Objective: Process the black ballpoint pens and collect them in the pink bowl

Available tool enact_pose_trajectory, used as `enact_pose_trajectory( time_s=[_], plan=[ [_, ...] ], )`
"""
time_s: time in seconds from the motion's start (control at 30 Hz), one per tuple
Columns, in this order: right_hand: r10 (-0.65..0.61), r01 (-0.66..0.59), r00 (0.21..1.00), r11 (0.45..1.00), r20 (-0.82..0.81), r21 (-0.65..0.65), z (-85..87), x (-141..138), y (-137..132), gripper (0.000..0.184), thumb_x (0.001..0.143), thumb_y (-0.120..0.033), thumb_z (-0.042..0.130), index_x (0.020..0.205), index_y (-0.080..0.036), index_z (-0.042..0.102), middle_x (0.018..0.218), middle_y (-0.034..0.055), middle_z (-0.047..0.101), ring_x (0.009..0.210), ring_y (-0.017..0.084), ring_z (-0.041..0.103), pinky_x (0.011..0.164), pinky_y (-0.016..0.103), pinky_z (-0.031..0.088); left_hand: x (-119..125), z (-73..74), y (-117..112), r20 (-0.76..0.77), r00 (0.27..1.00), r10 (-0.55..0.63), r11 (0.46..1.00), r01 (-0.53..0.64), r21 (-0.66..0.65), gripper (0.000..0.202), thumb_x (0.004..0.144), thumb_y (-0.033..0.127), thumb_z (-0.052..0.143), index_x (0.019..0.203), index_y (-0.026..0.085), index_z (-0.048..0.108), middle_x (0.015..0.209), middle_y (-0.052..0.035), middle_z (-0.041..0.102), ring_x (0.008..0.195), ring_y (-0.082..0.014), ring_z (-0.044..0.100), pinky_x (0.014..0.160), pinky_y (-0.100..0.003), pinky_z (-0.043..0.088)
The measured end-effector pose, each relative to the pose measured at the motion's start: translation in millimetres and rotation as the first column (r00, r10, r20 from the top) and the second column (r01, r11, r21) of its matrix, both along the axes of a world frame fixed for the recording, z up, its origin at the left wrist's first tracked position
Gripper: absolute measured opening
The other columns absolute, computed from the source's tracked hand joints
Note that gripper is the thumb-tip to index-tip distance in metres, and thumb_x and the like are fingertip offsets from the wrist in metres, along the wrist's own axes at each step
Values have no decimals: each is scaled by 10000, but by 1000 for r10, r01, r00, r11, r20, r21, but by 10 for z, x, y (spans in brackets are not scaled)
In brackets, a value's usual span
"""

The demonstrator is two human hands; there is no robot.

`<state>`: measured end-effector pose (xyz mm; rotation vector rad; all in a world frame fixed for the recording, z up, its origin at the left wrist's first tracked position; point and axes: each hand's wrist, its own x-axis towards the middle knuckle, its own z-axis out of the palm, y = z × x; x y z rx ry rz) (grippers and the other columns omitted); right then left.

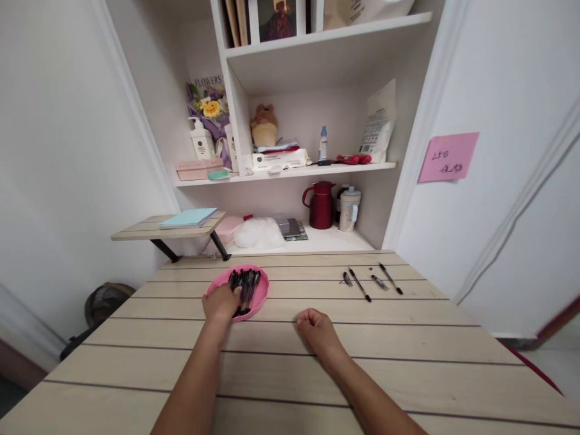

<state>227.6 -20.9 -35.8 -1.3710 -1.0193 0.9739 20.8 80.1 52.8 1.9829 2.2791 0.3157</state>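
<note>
A round pink plate (260,299) with a wavy rim sits left of centre on the wooden table, holding several black-capped pens (248,287) laid side by side. My left hand (221,302) is closed over the plate's left rim, its thumb inside against the pens and its other fingers partly hidden. To the right, my right hand (317,329) rests on the tabletop with its fingers curled in and nothing visible in them. Further right lie two slim pen parts (360,285) (390,278) and two short clipped pieces (347,279) (379,283), with a tiny black bit (370,269).
A small raised shelf (136,226) bearing blue paper (188,218) stands at the back left. Behind the table, a white shelf unit (312,169) holds a red jug (321,205), a tumbler (349,208) and a plastic bag (258,233). A pink note (448,157) is on the right wall.
</note>
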Motion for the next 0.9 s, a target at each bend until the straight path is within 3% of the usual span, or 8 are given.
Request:
enact_pose_trajectory(
  time_s=[0.17,0.4,0.47,0.57,0.67,0.73,0.8,0.9],
  plan=[
    [9,-9,1000,1000,-22,-12,7,-4,10,93,602,-243,486,570,-172,537,458,-52,442,429,79,339,434,222,233,26,141,-16,100,991,94,995,-90,-37,248,732,345,555,749,109,629,879,-194,657,911,-322,604,732,-386,416],
    [5,-6,1000,1000,-29,-30,28,7,7,71,595,-223,500,570,-170,541,452,-55,440,419,74,332,424,218,229,76,233,-153,265,964,13,1000,-17,11,355,845,326,505,1156,154,494,1141,-81,524,967,-193,544,808,-403,475],
    [-1,-1,999,1000,-48,-30,45,14,5,64,600,-226,519,580,-170,541,448,-58,437,409,69,321,414,213,222,128,258,-177,319,947,-19,1000,11,25,309,837,326,512,1082,140,544,1051,-80,574,913,-196,569,751,-356,483],
    [-24,24,993,1000,-112,-3,103,45,-4,127,636,-296,566,620,-173,539,458,-56,449,387,61,304,395,207,215,349,206,-291,424,899,-112,994,101,47,193,795,303,521,830,140,618,741,-56,634,690,-171,595,552,-243,423],
    [-60,83,964,993,-257,82,198,120,-25,278,710,-457,542,752,-182,553,562,-30,526,380,59,314,378,209,220,719,-19,-540,567,791,-230,966,258,32,132,724,296,560,698,170,587,553,3,587,484,-102,527,448,-188,346],
    [-88,141,938,980,-334,139,260,194,-41,366,742,-541,491,826,-191,556,630,-9,561,389,65,332,376,216,229,961,-223,-735,813,531,-239,896,444,-26,136,715,309,543,690,176,537,449,37,515,377,-85,463,397,-181,311],
    [-122,192,920,968,-372,159,302,273,-51,402,736,-574,494,834,-190,565,647,1,569,400,71,346,381,223,243,1138,-403,-899,912,381,-155,861,504,-65,153,680,311,572,669,184,487,412,60,468,351,-91,468,382,-180,319],
    [-181,240,909,964,-376,117,317,364,-49,398,670,-558,594,783,-176,585,565,-22,524,397,72,344,390,227,253,1255,-543,-1031,951,301,-74,849,518,-98,197,641,305,609,687,189,458,440,67,476,348,-100,494,367,-179,330]
  ],
)
